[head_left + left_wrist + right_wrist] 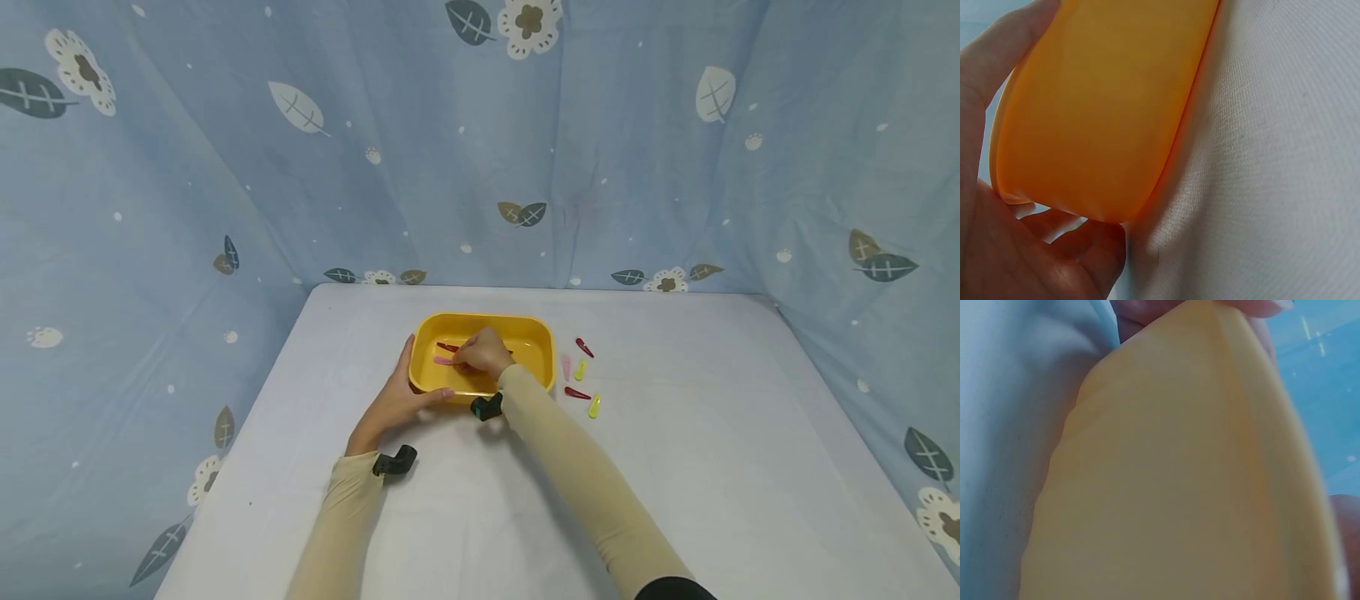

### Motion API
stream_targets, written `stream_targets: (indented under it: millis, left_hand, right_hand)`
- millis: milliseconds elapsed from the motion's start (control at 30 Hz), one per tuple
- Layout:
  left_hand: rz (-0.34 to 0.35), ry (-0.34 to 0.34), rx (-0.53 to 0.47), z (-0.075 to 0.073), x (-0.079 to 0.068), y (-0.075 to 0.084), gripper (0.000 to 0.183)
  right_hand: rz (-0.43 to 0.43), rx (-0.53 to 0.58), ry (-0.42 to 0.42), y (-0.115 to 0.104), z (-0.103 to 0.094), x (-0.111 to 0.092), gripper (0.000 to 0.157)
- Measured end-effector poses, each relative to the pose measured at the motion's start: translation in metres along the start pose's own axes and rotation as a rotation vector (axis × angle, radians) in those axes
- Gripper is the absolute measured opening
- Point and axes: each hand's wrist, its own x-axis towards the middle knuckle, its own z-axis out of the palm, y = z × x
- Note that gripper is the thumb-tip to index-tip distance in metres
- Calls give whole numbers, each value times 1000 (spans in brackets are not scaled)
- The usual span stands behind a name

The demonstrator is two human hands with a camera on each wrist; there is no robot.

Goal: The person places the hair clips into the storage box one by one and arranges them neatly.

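A yellow plastic tray (536, 361) stands on the white table. My left hand (397, 398) grips its left end, thumb along the front rim and fingers round the side; the left wrist view shows the hand (1047, 250) spread round the tray wall (1104, 112). Inside the tray, my right hand (486, 354) has its fingers bent down, with the fingertips pinching the right end of a pink hair clip (442, 360). A red hair clip (447, 347) lies just behind it. In the right wrist view the tray wall (1160, 462) hides most of the right hand.
Right of the tray lie a far red clip (585, 347), a pink clip (566, 367), a yellow clip (581, 370), a nearer red clip (577, 392) and another yellow clip (594, 406). A blue patterned curtain (420, 167) stands behind the table.
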Motion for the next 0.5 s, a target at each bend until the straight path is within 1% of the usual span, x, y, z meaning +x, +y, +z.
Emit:
stream_targets:
  millis: [233,300,400,500]
  left_hand:
    - [-2,6,30,0,0,0,131]
    - [-7,9,38,0,0,0,132]
    - [-15,16,38,0,0,-1,134]
    - [-10,15,36,1,-1,-1,135]
  right_hand:
    - [14,-60,13,-2,-7,-2,14]
    - [5,-69,16,-3,-10,-4,14]
    - [-10,-46,3,-6,-16,-9,16]
    - [-34,-1,-23,-8,-25,-15,19]
